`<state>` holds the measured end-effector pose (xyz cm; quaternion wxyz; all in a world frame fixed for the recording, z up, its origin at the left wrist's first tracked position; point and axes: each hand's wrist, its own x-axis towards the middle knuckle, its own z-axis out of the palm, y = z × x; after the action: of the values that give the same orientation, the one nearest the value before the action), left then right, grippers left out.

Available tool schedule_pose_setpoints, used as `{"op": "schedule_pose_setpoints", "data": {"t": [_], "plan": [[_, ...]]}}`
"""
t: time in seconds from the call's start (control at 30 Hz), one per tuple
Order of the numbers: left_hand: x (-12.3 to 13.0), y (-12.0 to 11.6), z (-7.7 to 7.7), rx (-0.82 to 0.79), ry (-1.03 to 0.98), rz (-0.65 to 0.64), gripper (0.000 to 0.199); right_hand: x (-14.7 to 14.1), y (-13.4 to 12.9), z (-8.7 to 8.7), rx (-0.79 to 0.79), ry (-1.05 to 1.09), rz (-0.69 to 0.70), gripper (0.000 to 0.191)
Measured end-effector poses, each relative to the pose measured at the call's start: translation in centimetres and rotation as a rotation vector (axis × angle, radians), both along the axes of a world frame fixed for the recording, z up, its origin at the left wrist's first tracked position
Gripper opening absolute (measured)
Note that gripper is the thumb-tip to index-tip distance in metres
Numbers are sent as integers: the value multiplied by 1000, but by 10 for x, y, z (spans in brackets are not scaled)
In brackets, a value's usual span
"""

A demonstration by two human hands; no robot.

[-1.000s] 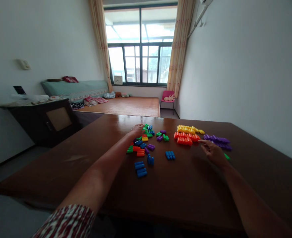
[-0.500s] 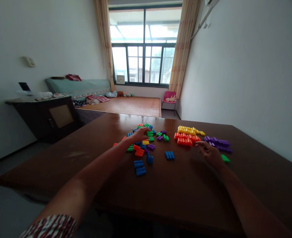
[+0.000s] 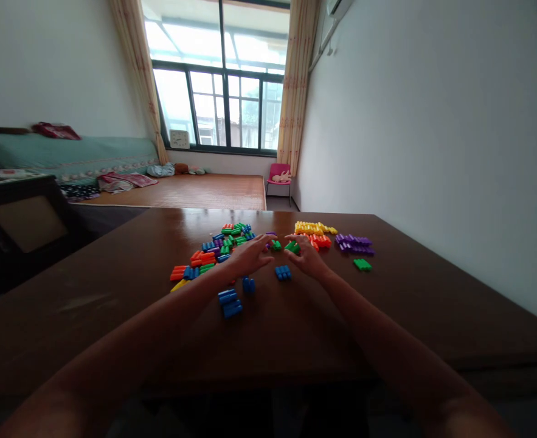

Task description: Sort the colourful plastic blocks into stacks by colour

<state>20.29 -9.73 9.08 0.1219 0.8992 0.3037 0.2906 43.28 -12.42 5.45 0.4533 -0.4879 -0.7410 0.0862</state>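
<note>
My left hand (image 3: 249, 255) is over the right side of a mixed pile of plastic building blocks (image 3: 208, 258), fingers apart and holding nothing I can see. Facing it, my right hand (image 3: 308, 260) has a green block (image 3: 292, 247) between thumb and fingers. A second green block (image 3: 276, 245) shows between the two hands. Just below them lies a blue block (image 3: 283, 272). Orange blocks (image 3: 320, 241) are partly hidden behind my right hand. Nearer to me are a small blue piece (image 3: 249, 285) and a pair of blue blocks (image 3: 230, 303).
Yellow blocks (image 3: 312, 228) lie in a group behind the orange ones. Purple blocks (image 3: 354, 244) are to their right, with one green block (image 3: 362, 264) in front. Everything rests on a brown table (image 3: 414, 316). Beyond it stand a bed (image 3: 213, 190) and a pink chair (image 3: 279, 172).
My left hand has come off the pile, rightward relative to the blocks. My right hand has moved left from beside the orange blocks and now holds a green block. The view has turned right.
</note>
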Motion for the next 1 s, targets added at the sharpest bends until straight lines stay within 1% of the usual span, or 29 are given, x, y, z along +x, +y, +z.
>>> {"op": "schedule_pose_setpoints", "data": {"t": [0.07,0.13,0.17,0.23,0.3,0.37,0.43,0.5,0.57,0.63,0.8,0.9,1.0], "plan": [[-26,16,8,40,6,74,44,45,-3,-5,-14,-100,-120,38],[-57,35,11,27,-43,190,40,90,-9,-13,-138,-188,-234,43],[-73,45,10,18,-74,247,39,110,-12,-17,-212,-227,-288,44],[-102,59,3,-8,-140,353,40,138,-18,-27,-315,-314,-347,40],[-124,65,-6,-73,-200,455,42,153,-22,-35,-311,-405,-353,35],[-141,64,-14,-115,-237,540,43,160,-24,-39,-235,-466,-369,38],[-150,60,-18,-107,-259,583,42,164,-24,-40,-185,-484,-411,44],[-155,57,-17,-83,-279,597,39,169,-25,-39,-203,-475,-435,42],[-156,55,-16,-79,-295,609,38,173,-28,-38,-246,-451,-429,35],[-156,54,-15,-92,-303,612,37,178,-32,-36,-274,-405,-410,32],[-152,55,-17,-112,-295,585,34,182,-42,-33,-266,-294,-408,38],[-153,56,-20,-116,-277,579,36,184,-46,-32,-243,-299,-456,40],[-155,59,-26,-100,-268,566,36,186,-46,-34,-166,-330,-516,39]]}}
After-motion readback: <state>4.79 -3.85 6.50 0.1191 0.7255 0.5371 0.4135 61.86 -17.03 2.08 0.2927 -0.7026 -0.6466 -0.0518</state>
